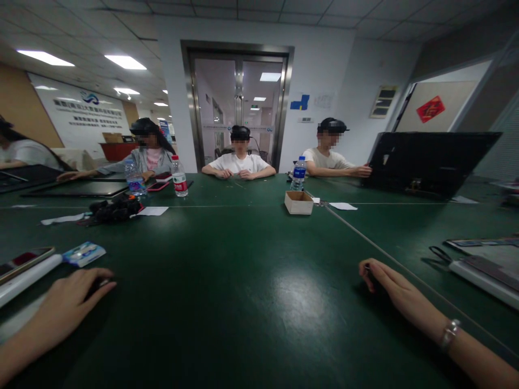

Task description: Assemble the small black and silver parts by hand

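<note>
My left hand (72, 297) rests on the green table at the lower left, fingers curled and thumb drawn in. A small pale, shiny spot shows between thumb and fingers, too little to name. Just beyond it lie a blue and white tissue packet (84, 253), a white bar-shaped thing (32, 278) and a phone (24, 263). On the right, my right hand (385, 278) is closed with its fingertips pressed together near the tabletop. A tiny dark bit shows at the fingers; its kind is unclear. A silvery band (450, 335) circles that wrist.
A small open box (299, 203) and a water bottle (299, 174) stand mid-table. A red-capped bottle (179, 178) and a black bundle (115, 209) are farther left. Several people with headgear sit opposite; one touches a large black panel (425, 162). A cord (365, 236) crosses the right side.
</note>
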The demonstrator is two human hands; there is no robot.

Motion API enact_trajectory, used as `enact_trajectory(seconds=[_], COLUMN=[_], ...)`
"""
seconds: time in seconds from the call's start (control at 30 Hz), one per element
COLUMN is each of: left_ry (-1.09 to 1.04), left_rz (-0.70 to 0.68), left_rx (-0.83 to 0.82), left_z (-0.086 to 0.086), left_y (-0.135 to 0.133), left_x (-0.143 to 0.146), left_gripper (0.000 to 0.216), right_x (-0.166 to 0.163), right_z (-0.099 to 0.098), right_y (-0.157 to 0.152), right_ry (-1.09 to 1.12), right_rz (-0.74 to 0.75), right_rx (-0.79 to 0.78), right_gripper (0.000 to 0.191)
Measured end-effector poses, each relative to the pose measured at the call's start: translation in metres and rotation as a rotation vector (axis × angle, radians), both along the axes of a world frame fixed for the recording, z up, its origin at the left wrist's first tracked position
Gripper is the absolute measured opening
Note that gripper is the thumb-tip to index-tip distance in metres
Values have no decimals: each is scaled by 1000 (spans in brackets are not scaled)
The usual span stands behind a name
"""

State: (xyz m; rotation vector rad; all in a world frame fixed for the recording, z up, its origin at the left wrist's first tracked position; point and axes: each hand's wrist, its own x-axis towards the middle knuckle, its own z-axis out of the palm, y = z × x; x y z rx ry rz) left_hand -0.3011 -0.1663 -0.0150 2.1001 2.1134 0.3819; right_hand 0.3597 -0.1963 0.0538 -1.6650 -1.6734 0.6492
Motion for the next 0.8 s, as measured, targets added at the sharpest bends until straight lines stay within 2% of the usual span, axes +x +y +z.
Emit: enact_trajectory(seconds=[0.07,0.17,0.3,0.43,0.5,0.57,0.8], left_ry=[-5,-39,-82,-92,-113,-132,-198], left_rz=[-72,-159,-241,-212,-168,-144,-225], left_rx=[148,153,157,158,164,174,134], left_z=[14,25,28,26,24,22,24], left_y=[14,43,91,130,140,144,141], left_x=[53,135,231,300,318,325,312], left_gripper=[35,37,35,35,36,37,39], right_x=[-1,0,1,-1,-2,-2,3], right_z=[0,-1,-3,0,2,2,-5], right_y=[-1,-2,-2,-2,-2,-2,-1], right_ry=[5,26,40,30,18,-1,17], right_rz=[3,-34,-85,-36,-34,-41,-55], right_rx=[-10,6,3,-9,-2,12,-7], right_gripper=[52,48,49,48,51,52,47])
